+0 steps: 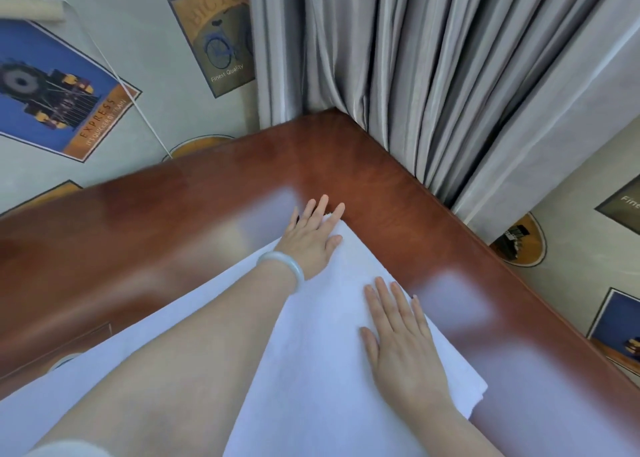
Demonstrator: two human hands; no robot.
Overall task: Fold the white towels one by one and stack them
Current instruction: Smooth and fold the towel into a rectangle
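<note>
My left grip (311, 240) and right grip (403, 349) lie flat, fingers straight, on the white towel (311, 370). I should smooth it outward from my palms first.

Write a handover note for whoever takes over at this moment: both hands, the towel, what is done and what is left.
Left hand: open, fingers straight, pressing the far corner of the towel, fingertips reaching just past its edge.
Right hand: open, flat on the towel near its right edge.
The towel lies flat on the table, near the far corner by the curtain.
Done: layered edges at the towel's near right corner suggest at least one fold.
Left: finish folding this towel and stack it. No stack or other towels are in view.
</note>
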